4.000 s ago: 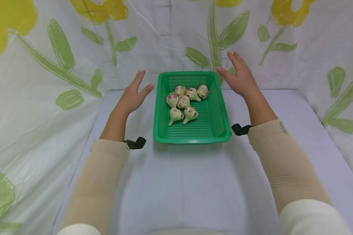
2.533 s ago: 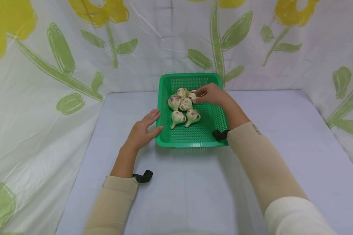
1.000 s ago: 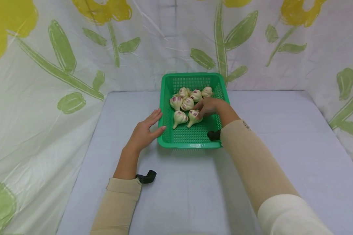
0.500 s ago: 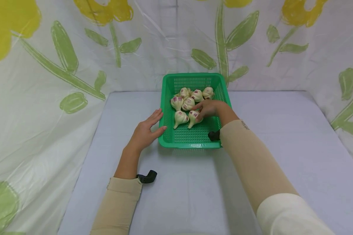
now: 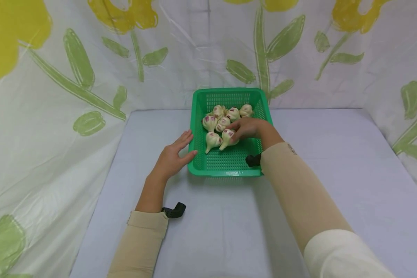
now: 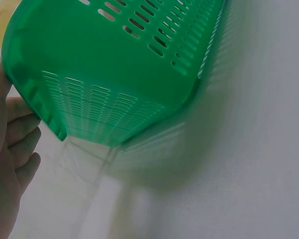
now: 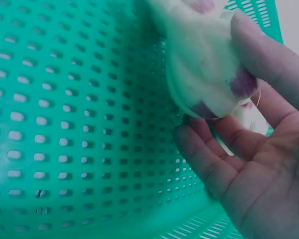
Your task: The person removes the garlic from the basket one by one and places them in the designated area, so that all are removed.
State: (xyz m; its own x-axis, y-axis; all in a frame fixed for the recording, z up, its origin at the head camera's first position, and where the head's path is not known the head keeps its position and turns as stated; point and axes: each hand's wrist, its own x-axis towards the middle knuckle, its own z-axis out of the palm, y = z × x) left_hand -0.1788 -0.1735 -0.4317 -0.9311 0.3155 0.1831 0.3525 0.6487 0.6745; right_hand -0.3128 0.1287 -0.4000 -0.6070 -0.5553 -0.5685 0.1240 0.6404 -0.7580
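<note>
A green perforated plastic basket holds several garlic bulbs, cream with purple patches. My right hand reaches inside and holds the front right garlic bulb, its stem pointing to the front left. In the right wrist view, the thumb lies on one side of that garlic bulb and the fingers curl below it. Another garlic bulb lies just to its left. At the basket's left rim, my left hand rests with fingers extended; in the left wrist view its fingers are beside the rim.
The basket stands near the back edge of a table with a pale cloth. Behind it hangs a white curtain with yellow flowers and green leaves. Other garlic bulbs are bunched toward the basket's back.
Both hands came down from beside the basket. The left settled at the left rim; the right went first to the back bulbs, then to the front right one, whose stem has turned slightly left.
</note>
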